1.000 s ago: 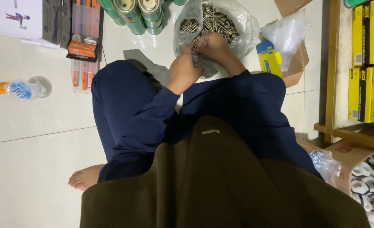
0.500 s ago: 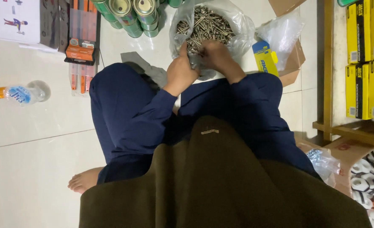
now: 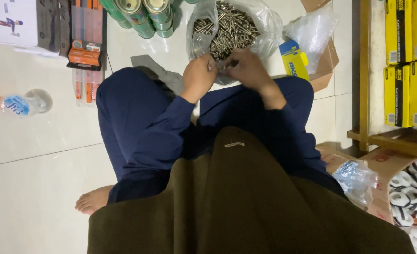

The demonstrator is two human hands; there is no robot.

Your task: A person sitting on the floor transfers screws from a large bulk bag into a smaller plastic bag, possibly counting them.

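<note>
Left hand (image 3: 198,76) and right hand (image 3: 247,70) together at bag of nails (image 3: 232,29)

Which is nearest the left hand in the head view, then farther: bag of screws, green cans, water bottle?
From the left hand:
1. Bag of screws, touching, just beyond the hands.
2. Green cans, farther up the picture, left of the bag.
3. Water bottle, on the tiles at far picture-left.

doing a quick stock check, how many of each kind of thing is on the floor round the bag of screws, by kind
clear bag of screws: 1
green cans, partly cut off at the frame edge: at least 4 showing
plastic bottle: 1
orange blister packs: 2
blue and yellow packet: 1
Total: at least 9
</note>
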